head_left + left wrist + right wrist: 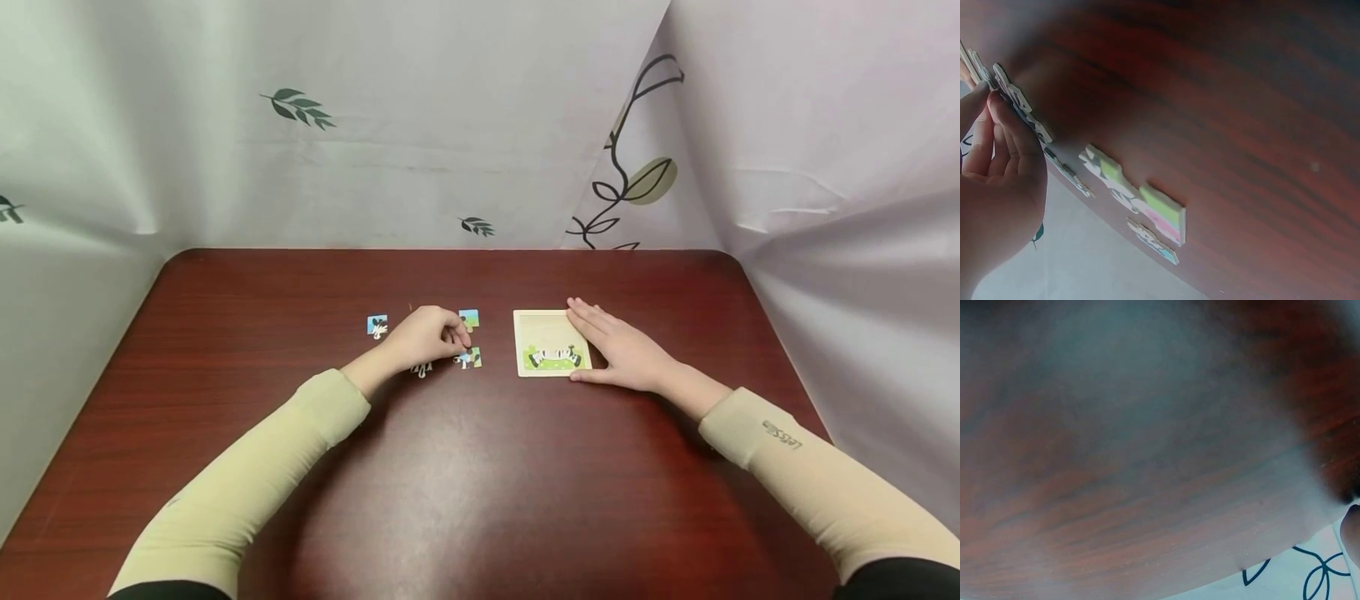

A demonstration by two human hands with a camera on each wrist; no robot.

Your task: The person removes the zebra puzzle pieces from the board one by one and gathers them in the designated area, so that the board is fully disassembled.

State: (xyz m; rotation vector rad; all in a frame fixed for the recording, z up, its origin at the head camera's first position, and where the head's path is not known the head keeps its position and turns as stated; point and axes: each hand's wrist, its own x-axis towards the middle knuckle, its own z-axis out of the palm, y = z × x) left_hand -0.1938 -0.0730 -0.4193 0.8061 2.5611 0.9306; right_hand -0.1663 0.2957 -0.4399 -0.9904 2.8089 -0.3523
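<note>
My left hand has its thumb and forefinger brought together at a small puzzle piece, which the fingertips partly cover. Just below those fingertips lies a blue-and-green jigsaw piece; another blue-and-green one is behind them. In the left wrist view the left hand shows its tips meeting at the edge of a thin piece. With fingers straight, my right hand rests along the right side of a square puzzle tray. Zebra legs on green fill the tray's lower part; its upper part is bare wood.
Left of the left hand lies a blue zebra piece. A black-and-white piece shows partly under the wrist. The reddish-brown table ends at a pale leaf-patterned curtain behind and at both sides.
</note>
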